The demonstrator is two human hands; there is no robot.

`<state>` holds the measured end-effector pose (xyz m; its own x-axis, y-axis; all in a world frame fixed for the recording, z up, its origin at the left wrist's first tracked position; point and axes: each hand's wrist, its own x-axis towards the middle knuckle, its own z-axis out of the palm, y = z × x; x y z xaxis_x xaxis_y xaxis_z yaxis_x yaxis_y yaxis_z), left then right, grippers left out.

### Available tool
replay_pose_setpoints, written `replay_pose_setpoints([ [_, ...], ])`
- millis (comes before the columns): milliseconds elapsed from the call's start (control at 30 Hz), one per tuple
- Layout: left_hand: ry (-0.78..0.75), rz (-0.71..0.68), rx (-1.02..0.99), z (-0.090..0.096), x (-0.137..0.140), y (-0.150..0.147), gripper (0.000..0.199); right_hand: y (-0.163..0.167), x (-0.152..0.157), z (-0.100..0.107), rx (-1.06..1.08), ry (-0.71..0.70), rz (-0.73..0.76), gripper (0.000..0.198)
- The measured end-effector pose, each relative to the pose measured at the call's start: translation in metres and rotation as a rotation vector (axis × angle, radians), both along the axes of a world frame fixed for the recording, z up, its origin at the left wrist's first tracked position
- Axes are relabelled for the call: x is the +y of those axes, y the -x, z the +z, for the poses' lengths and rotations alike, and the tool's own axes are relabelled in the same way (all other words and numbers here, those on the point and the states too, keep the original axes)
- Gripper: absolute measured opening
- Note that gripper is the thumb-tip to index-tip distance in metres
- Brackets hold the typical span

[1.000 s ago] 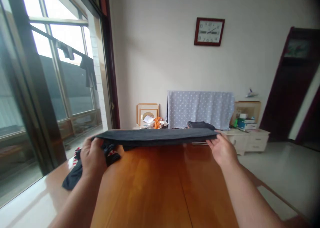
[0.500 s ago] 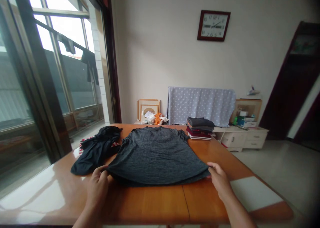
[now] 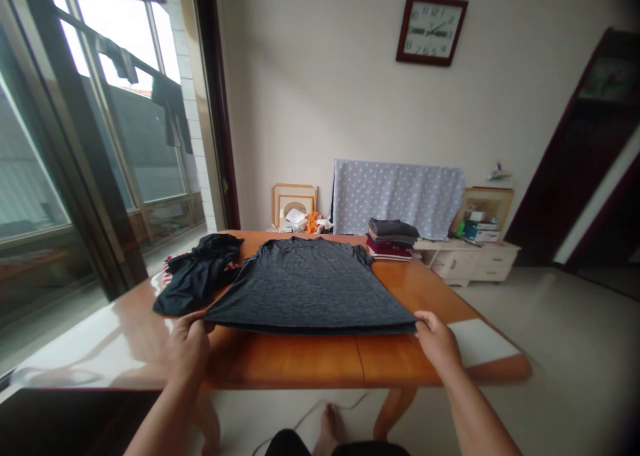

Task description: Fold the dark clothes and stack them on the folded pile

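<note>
A dark grey T-shirt (image 3: 310,286) lies spread on the wooden table (image 3: 300,363), its collar at the far side and its hem towards me. My left hand (image 3: 189,343) pinches the left corner of the hem. At the opposite corner, my right hand (image 3: 436,339) grips the cloth between thumb and fingers. Between them the hem is drawn straight and hangs slightly off the tabletop. Left of the shirt is a loose heap of black clothing (image 3: 200,276), with red-and-white striped fabric showing beneath it.
Folded clothes (image 3: 393,239) are stacked at the table's far right. Behind stand a polka-dot cloth (image 3: 395,199), picture frames (image 3: 294,203) and a low white cabinet (image 3: 470,263). A pale sheet (image 3: 483,341) lies at the right table edge. Glass windows (image 3: 125,109) line the left.
Both hands have pulled the shirt's hem tighter, so it is now straight rather than sagging. The view has tilted down, bringing the table's near edge, its legs and a foot into sight.
</note>
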<state>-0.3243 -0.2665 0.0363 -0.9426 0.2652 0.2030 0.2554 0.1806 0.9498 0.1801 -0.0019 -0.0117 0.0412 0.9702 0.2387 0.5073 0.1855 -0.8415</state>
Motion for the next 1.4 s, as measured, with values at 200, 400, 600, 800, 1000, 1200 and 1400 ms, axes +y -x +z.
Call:
replay_pose_setpoints([
  [200,0.128,0.054,0.078,0.0,-0.023,-0.01,0.034,-0.019,-0.028,0.005,-0.186,-0.042,-0.037,0.035],
  [400,0.546,0.099,0.262,-0.004,-0.036,-0.024,0.036,-0.029,-0.042,0.005,-0.335,0.008,0.041,0.029],
  [600,0.58,0.093,0.57,-0.003,-0.027,-0.056,0.037,-0.023,-0.047,0.017,-0.324,-0.002,0.005,0.031],
  [800,0.481,-0.412,0.864,0.0,-0.008,-0.096,0.024,-0.005,-0.052,0.019,-0.29,-0.152,0.021,0.028],
  [1000,0.527,-0.58,0.942,0.005,0.014,-0.123,0.025,0.038,-0.067,0.035,-0.363,-0.301,0.168,0.023],
  [1200,0.575,-0.45,0.957,0.009,0.027,-0.129,0.028,0.103,-0.078,0.055,-0.491,-0.317,0.443,0.019],
  [1400,0.598,-0.403,0.929,0.007,0.026,-0.134,0.029,0.157,-0.045,0.054,-0.5,-0.196,0.508,0.019],
])
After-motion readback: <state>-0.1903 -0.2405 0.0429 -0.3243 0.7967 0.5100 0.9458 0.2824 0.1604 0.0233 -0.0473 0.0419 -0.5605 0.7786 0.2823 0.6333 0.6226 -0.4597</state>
